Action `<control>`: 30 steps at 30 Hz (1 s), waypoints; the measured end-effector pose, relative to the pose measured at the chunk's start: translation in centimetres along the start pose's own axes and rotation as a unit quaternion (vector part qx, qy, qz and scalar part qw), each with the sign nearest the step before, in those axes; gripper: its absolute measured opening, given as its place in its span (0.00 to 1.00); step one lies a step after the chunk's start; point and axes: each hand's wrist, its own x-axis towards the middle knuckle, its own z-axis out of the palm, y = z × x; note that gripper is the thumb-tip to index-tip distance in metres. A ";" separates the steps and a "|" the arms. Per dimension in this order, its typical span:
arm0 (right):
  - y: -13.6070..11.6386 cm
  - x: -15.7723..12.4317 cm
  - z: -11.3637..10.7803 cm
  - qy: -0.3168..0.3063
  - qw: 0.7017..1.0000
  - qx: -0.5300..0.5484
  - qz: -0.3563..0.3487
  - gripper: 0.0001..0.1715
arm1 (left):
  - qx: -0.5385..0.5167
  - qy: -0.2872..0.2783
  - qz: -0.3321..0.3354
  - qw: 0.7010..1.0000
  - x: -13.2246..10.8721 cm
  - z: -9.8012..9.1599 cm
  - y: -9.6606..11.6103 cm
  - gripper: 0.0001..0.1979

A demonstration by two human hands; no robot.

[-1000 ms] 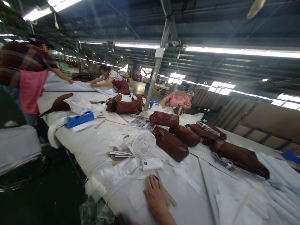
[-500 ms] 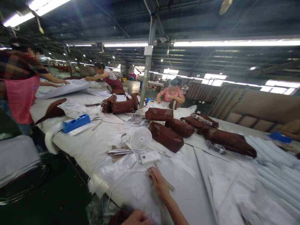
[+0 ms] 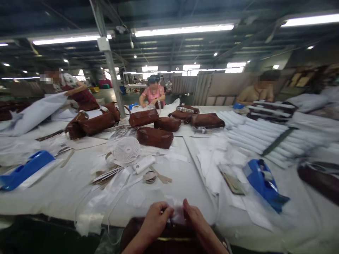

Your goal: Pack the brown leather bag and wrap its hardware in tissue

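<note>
At the near table edge a dark brown bag [image 3: 169, 243] with a yellowish zip line lies beneath both hands. Curled over its upper side is my left hand [image 3: 156, 220], thumb pressed against the fingers. Beside it, my right hand [image 3: 197, 222] has bent fingers with the thumb pointing up. Something thin and pale shows between the two hands, too blurred to name. Beyond them, a small coiled strip [image 3: 149, 177] rests by flat tan strips [image 3: 162, 175] and a white box-shaped device [image 3: 143, 164].
A white fan [image 3: 126, 150] stands amid papers and plastic. Brown bags [image 3: 155, 137] lie across the table. Blue tape dispensers sit at left [image 3: 28, 169] and right [image 3: 265, 183]. White padded rolls [image 3: 246, 134] lie at right. Several co-workers are around the table, near a post [image 3: 112, 70].
The view has swung right. My right hand has drawn back from the coiled strip by the tan strips and joined my left hand over the brown bag, which shows more fully.
</note>
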 end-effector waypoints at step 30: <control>2.1 -8.6 -0.7 0.185 0.963 0.168 -0.104 0.26 | -0.101 -0.181 -0.076 0.975 -5.2 2.8 -1.4 0.22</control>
